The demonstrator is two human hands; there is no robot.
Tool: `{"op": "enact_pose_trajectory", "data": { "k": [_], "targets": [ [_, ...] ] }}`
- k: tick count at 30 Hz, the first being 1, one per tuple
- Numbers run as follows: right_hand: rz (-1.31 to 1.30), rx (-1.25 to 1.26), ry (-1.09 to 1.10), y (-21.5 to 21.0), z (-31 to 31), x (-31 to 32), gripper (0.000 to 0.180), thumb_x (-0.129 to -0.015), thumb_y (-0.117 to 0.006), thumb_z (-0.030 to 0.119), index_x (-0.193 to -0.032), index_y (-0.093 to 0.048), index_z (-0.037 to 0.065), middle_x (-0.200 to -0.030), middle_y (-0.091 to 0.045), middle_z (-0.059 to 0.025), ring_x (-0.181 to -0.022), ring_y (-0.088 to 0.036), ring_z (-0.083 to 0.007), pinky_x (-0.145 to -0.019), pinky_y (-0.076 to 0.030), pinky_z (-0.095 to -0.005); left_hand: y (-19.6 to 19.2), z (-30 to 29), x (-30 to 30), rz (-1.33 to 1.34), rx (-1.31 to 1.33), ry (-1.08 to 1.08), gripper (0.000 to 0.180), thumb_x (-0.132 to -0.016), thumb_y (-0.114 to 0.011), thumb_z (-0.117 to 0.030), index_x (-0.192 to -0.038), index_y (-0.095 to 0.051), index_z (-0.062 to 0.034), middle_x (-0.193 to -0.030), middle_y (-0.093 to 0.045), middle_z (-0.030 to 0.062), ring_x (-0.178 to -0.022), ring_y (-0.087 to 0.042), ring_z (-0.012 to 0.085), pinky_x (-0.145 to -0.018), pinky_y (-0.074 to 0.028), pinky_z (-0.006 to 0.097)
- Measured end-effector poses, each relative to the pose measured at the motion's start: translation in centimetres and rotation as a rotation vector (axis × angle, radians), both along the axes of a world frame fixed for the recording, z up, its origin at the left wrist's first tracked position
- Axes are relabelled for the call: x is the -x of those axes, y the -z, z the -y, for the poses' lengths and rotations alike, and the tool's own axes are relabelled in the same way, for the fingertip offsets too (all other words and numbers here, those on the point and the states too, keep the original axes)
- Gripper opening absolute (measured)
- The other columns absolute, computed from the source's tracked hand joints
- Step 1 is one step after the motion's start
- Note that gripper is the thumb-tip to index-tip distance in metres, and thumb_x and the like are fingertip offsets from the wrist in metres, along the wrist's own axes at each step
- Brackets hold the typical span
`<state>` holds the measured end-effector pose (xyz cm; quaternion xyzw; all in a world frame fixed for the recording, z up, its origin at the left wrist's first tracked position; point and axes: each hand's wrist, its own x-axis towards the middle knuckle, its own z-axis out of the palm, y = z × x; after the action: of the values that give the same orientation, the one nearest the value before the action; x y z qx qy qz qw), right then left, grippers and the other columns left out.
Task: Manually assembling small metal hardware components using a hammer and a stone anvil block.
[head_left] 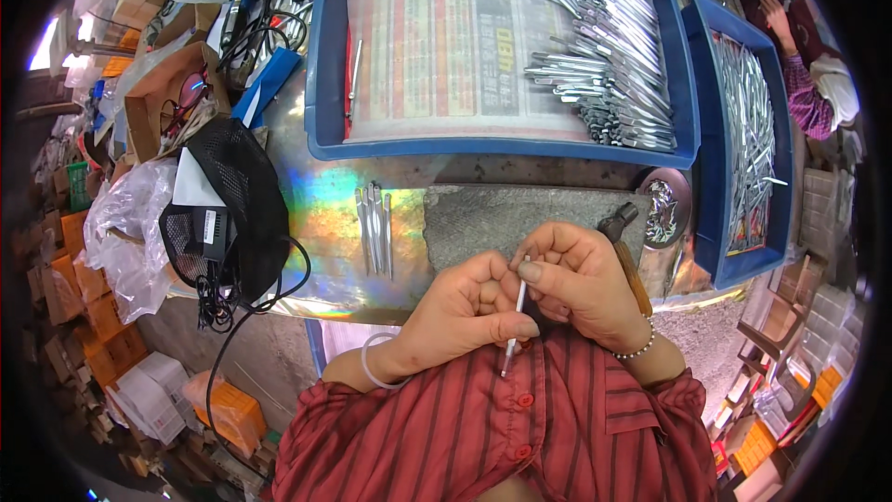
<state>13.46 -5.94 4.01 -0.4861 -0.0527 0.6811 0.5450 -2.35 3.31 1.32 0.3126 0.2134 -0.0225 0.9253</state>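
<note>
My left hand (455, 311) and my right hand (583, 286) meet close to my shirt front, both closed on one slim silvery metal tool (521, 301). The tool slants, its thin lower end poking out below my left thumb; my right thumb and fingertips pinch its upper end, which they partly hide. Just beyond my hands lies a dark grey mat (478, 223). Left of the mat, several similar slim metal tools (374, 228) lie side by side on the shiny bench top. A hammer (632, 265) with a wooden handle rests beside my right hand.
Behind the mat stands a large blue tray (502, 144) with paper lining and piled metal tools. A second blue tray (711, 256) of metal pieces stands right, near a round dish (686, 209) of small parts. A black mesh bag (237, 186) with cables sits left. Another person's hand (774, 14) shows far right.
</note>
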Motion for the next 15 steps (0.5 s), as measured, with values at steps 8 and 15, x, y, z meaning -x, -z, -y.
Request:
{"op": "enact_pose_trajectory", "data": {
  "k": [8,15],
  "targets": [
    [0.001,0.008,-0.006,0.15,0.04,0.05,0.014,-0.087,-0.059,0.012,-0.094,-0.057,0.0,-0.065,-0.054,-0.0008,-0.046,-0.041,-0.002,-0.039,-0.03,-0.0158,-0.12,-0.08,-0.11,-0.029,0.0,0.004,0.03,-0.078,-0.064,0.007,-0.099,-0.044,-0.0024,-0.085,-0.059,0.0066,-0.073,-0.061,0.0107,-0.063,-0.051,0.022],
    [0.033,0.001,0.013,0.2,-0.03,0.34,0.008,-0.086,-0.057,0.006,-0.092,-0.055,0.001,-0.063,-0.052,0.0,-0.044,-0.036,-0.0014,-0.038,-0.026,-0.0155,-0.06,-0.07,-0.08,-0.039,-0.043,0.023,0.029,-0.079,-0.064,0.004,-0.099,-0.044,-0.0025,-0.084,-0.059,0.007,-0.072,-0.061,0.0114,-0.063,-0.051,0.022]
  ]
}}
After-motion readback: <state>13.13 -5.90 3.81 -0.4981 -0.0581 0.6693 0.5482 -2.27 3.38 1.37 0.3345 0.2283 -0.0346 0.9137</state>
